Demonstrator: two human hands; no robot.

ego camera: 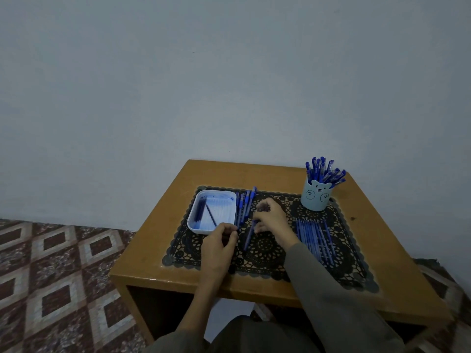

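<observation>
Head view, looking down: my right hand [270,217] sits over the middle of the mat [265,253], back of the hand up and knuckles raised. Its fingers are curled, and the fingertips pinch the far end of a blue pen [247,239]. That pen lies slanted on the mat between my two hands, its near end pointing toward me. My left hand [218,242] is just left of it, at the near right corner of the tray [191,220]. Its fingers are bent in toward the thumb, and I cannot tell whether anything is pinched there. A grey sleeve [331,289] covers the right forearm; the left forearm is bare.

I can read no writing. Any print on the pens is too small, and the only marking is a bear face drawn on the pale blue cup [315,198].

The cup stands at the far right corner of the mat, packed with upright capped pens [325,170]. A row of pens [245,203] lies just right of the tray, far of my hands. Thin dark refills [204,212] lie inside the tray. A second row of blue pen bodies [314,238] lies on the right, partly hidden by my right forearm. All of this is on a small wooden table [158,250] against a plain wall, with patterned floor tiles [56,276] on the left.
</observation>
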